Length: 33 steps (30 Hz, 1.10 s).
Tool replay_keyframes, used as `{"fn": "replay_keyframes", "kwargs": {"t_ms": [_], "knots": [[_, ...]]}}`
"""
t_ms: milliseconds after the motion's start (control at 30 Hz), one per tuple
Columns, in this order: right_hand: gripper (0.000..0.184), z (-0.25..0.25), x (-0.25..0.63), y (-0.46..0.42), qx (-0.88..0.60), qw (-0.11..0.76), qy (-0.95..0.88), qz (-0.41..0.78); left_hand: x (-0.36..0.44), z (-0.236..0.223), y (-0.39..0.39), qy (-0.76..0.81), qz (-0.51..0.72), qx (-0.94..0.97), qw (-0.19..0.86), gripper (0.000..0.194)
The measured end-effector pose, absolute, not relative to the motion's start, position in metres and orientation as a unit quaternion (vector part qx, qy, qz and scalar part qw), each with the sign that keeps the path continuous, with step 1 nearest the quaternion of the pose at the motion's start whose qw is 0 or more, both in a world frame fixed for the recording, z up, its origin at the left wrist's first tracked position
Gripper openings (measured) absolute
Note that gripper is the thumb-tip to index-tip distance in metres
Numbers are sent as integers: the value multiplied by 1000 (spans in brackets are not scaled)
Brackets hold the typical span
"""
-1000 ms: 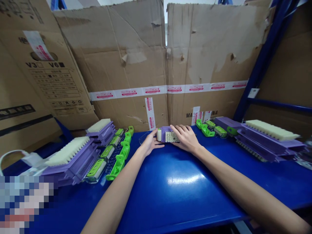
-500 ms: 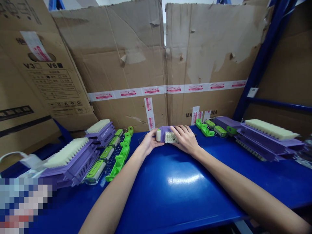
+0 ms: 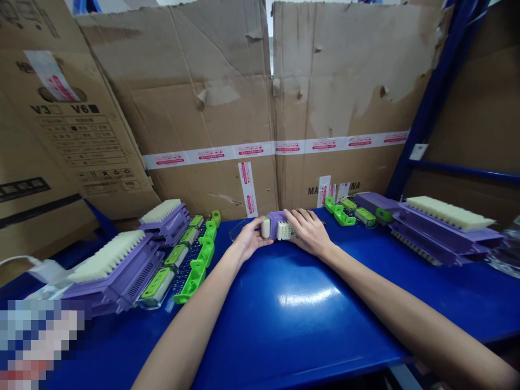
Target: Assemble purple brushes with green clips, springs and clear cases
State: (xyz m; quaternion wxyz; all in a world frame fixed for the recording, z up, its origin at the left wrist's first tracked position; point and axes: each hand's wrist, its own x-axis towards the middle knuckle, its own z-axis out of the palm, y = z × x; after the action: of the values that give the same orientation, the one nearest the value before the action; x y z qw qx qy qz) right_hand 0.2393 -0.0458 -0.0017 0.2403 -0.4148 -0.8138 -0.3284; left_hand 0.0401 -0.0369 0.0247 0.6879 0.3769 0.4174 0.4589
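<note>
Both my arms reach far across the blue table [image 3: 292,319]. My left hand [image 3: 248,238] pinches a small cream cylinder [image 3: 265,228] against the left end of a purple block with cream pegs [image 3: 283,226]. My right hand [image 3: 309,231] lies over the right side of that block, fingers curled on its top. A clear plastic piece [image 3: 236,232] lies under my left hand's fingers.
Purple trays with cream brush tops [image 3: 117,262] and green-handled graters [image 3: 195,262] lie at the left. More purple trays [image 3: 442,227] and green parts [image 3: 349,210] lie at the right. Taped cardboard sheets [image 3: 260,119] wall the back. A blue rack post [image 3: 430,103] stands at the right.
My left fingers have closed round the cream cylinder and brought it against the block's left end. My right hand has stayed on the block. The view has shifted slightly.
</note>
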Motion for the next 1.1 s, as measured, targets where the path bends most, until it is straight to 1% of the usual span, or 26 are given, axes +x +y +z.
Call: {"fn": "replay_keyframes", "kwargs": {"t_ms": [167, 233, 300, 367, 433, 500, 600, 667, 733, 833, 900, 933, 1000, 1100], "knots": [[63, -1, 241, -47, -409, 239, -813, -338, 41, 22, -37, 412, 461, 389, 683, 23], [63, -1, 240, -46, -408, 243, -812, -339, 42, 21, -37, 424, 463, 400, 668, 30], [65, -1, 238, -46, -412, 248, -811, -333, 44, 20, -37, 452, 466, 424, 632, 40], [67, 0, 235, -46, -424, 250, -808, -324, 46, 19, -37, 485, 474, 455, 577, 46], [68, 0, 232, -45, -440, 247, -802, -319, 49, 19, -37, 500, 497, 484, 519, 46], [69, 1, 231, -46, -450, 241, -799, -318, 48, 19, -34, 510, 550, 489, 445, 46], [70, 3, 232, -46, -463, 235, -792, -323, 38, 22, -28, 538, 632, 459, 315, 57], [70, 3, 233, -46, -475, 233, -784, -325, 28, 24, -24, 551, 646, 469, 244, 59], [71, 3, 234, -45, -483, 233, -780, -323, 17, 25, -22, 572, 619, 513, 162, 55], [71, 3, 233, -45, -480, 233, -783, -321, 5, 21, -21, 626, 515, 585, 21, 41], [71, 3, 233, -45, -475, 235, -785, -320, 1, 16, -21, 659, 441, 609, -31, 32], [71, 3, 232, -45, -473, 235, -787, -319, 0, 14, -22, 674, 408, 614, -39, 31], [71, 3, 232, -45, -472, 236, -788, -317, -1, 10, -22, 699, 353, 621, -36, 34], [71, 3, 232, -45, -470, 234, -791, -313, 1, 7, -23, 717, 301, 628, -5, 39]]}}
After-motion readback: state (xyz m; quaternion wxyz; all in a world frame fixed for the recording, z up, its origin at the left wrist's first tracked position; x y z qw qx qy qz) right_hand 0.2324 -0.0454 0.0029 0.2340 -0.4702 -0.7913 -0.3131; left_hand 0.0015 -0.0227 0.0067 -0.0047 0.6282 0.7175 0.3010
